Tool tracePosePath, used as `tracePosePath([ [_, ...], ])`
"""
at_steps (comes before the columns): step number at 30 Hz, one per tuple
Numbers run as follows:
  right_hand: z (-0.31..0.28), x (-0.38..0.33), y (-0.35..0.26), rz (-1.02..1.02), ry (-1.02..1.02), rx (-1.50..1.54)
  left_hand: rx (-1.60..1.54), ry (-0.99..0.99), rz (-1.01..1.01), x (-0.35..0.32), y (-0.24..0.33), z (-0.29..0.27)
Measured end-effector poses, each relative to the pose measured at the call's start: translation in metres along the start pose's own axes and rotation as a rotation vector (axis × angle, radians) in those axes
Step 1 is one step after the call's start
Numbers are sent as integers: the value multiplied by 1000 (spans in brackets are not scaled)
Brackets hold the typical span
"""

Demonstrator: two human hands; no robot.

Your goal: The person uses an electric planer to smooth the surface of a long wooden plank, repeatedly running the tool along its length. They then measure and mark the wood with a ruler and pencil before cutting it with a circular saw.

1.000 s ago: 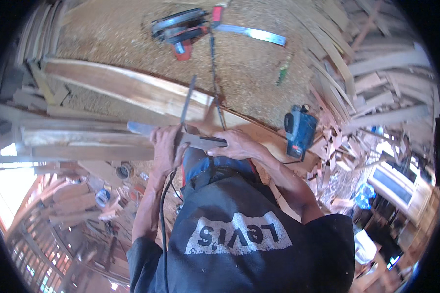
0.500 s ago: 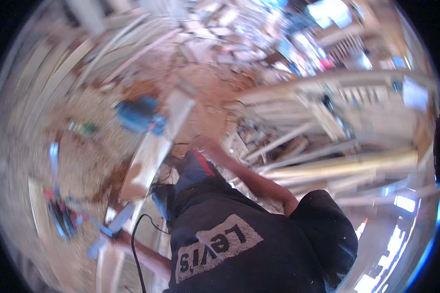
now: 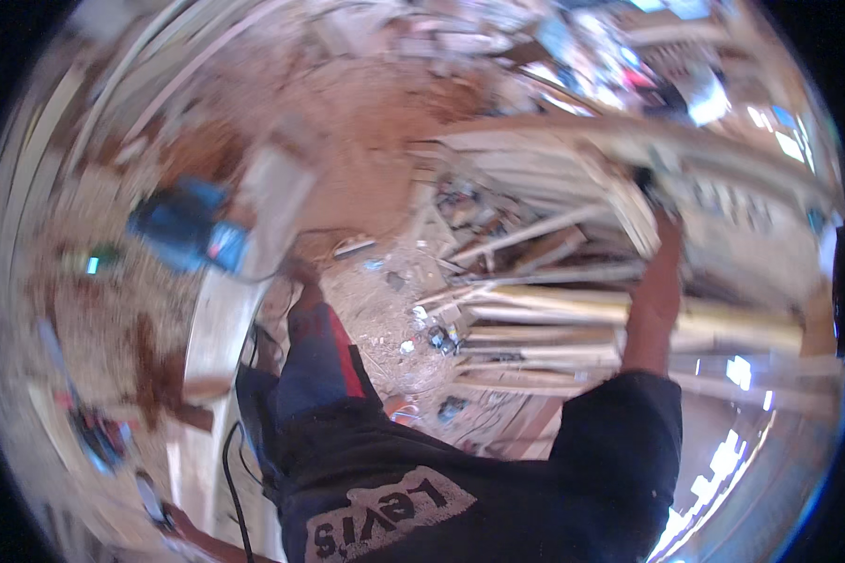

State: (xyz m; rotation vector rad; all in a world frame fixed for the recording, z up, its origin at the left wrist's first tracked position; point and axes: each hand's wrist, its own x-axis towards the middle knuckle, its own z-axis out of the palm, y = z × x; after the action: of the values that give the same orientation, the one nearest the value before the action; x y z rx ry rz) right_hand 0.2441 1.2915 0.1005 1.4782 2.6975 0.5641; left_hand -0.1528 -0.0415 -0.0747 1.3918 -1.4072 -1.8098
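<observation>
My left hand [image 3: 174, 522], low at the left, is closed around a flat, grey tool [image 3: 150, 497] with a dark grip; blur hides its kind. Stretched out to the right, my right hand [image 3: 667, 227] is at the workbench [image 3: 714, 155], beside a small dark object [image 3: 644, 180] and a pale wooden strip [image 3: 629, 211]. Motion smears its fingers, so I cannot see whether it holds anything. Left of my legs lies a long wooden plank [image 3: 221, 324]. A blue power tool [image 3: 188, 225] sits against the plank's far part.
Several wooden strips [image 3: 554, 314] lie stacked below the workbench. A black cable [image 3: 227, 469] runs beside my left side. Another tool, red and blue [image 3: 99, 436], lies on the sawdust-covered ground at the left. Loose offcuts and clutter [image 3: 376, 38] spread across the far ground.
My right hand has swung from near my legs out to the workbench at the right. My left hand, with the grey tool, has shifted lower and left in the view. The view has turned.
</observation>
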Motion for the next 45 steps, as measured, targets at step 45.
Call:
tracePosePath([
  [45,-445,-619,-1006,-2061,-611,1171,-1219,686,-51,-325,-237,-340],
])
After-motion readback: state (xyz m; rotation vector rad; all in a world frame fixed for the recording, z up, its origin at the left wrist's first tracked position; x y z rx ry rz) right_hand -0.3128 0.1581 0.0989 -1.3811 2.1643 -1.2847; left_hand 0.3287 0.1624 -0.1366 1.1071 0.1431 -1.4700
